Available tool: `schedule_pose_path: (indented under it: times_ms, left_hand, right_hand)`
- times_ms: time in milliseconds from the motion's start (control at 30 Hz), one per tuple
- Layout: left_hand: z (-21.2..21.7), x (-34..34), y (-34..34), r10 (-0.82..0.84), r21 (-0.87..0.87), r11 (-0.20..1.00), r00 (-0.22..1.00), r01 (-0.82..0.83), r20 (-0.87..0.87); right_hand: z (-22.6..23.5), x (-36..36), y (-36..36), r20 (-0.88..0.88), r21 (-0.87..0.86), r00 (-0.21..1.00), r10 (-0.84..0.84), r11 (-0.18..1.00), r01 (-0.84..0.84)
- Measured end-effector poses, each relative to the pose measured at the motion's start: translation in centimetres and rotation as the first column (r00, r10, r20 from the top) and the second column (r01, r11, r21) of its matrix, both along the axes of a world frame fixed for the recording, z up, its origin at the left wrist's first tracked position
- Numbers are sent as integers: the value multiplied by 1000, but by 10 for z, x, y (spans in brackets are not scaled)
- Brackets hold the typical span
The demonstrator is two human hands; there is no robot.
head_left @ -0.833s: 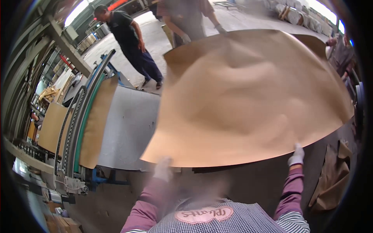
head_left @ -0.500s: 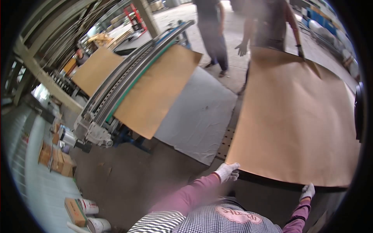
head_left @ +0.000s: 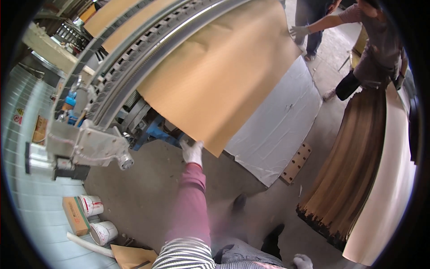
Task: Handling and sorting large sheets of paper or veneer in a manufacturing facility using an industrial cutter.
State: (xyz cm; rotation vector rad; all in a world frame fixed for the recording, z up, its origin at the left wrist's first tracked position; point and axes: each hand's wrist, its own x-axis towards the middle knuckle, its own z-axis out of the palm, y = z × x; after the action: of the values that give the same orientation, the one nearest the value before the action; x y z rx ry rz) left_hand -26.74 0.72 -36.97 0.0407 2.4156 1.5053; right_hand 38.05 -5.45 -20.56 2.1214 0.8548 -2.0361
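Note:
A large, thin tan veneer sheet (head_left: 219,85) lies slantwise beside the roller machine, partly over a grey-white sheet (head_left: 273,125). My left hand (head_left: 192,153), in a white glove, is closed on the near edge of the tan sheet, close to its near corner. At the far right edge of that sheet, a co-worker's gloved hand (head_left: 299,32) reaches out with fingers spread. Low at the bottom rim is my right hand (head_left: 303,262), also gloved, away from the sheet. It is cut off by the picture's edge, and its fingers do not show clearly.
The long roller machine (head_left: 134,62) runs along the left, its metal end bracket (head_left: 98,145) jutting out. On the right stands a stack of brown sheets (head_left: 351,157) with ragged ends, a pale sheet (head_left: 380,193) beside it. Buckets (head_left: 104,232) and a carton (head_left: 75,216) sit lower left.
The tan sheet both my hands held on the right now lies at the machine on the left. My right hand has let go. The view has turned, and the brown stack shows.

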Motion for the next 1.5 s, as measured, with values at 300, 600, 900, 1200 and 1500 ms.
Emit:
schedule_pose_path:
  times_ms: [300,600,900,1200,1500]
  left_hand:
    - [-1,-2,10,-316,399,916,680,37,662]
    - [150,119,-7,-554,553,829,273,88,787]
    - [180,193,-19,-824,721,557,168,413,540]
    - [276,259,-23,-673,654,724,14,218,740]
    - [291,338,-22,-734,743,669,173,16,657]
  right_hand:
    - [-28,-146,83,-73,-21,981,182,983,-184]
    - [-49,-218,158,-566,-198,641,-518,840,504]
    - [143,-125,203,-576,433,796,-187,756,491]
    - [256,-68,191,-132,966,960,247,248,69]
    - [79,187,255,-719,686,629,296,449,573]
